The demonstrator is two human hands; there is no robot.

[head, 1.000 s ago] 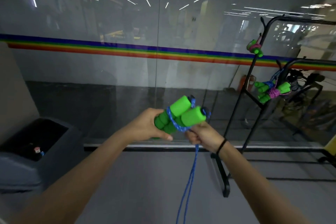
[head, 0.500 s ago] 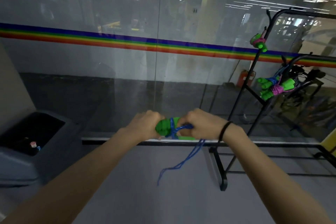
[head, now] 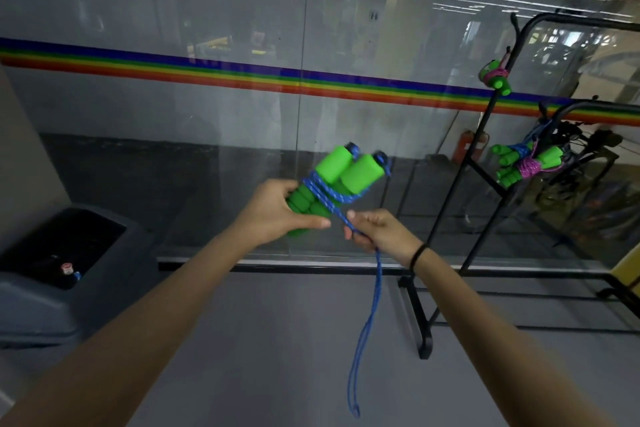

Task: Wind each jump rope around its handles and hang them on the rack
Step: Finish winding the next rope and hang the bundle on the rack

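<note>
My left hand (head: 277,211) grips the lower ends of two green foam handles (head: 343,172) held side by side and tilted up to the right. Blue rope (head: 327,192) crosses the handles in a few turns. My right hand (head: 375,230) pinches the rope just below the handles; the doubled tail (head: 367,333) hangs down to a loop near the floor. On the black rack (head: 485,135) at the right hang wound ropes: one with pink cord (head: 497,76) high up, and a cluster with blue and purple cord (head: 523,163) lower down.
A glass wall with a rainbow stripe (head: 242,76) runs across ahead. A grey bin (head: 52,263) stands at the left against the wall. The rack's black base foot (head: 420,333) rests on the grey floor right of my hands. A yellow object (head: 628,270) shows at the right edge.
The handles have tilted up from behind my hands. My right hand has come off the handles and dropped below them, pulling the rope taut. The tail now hangs straight down.
</note>
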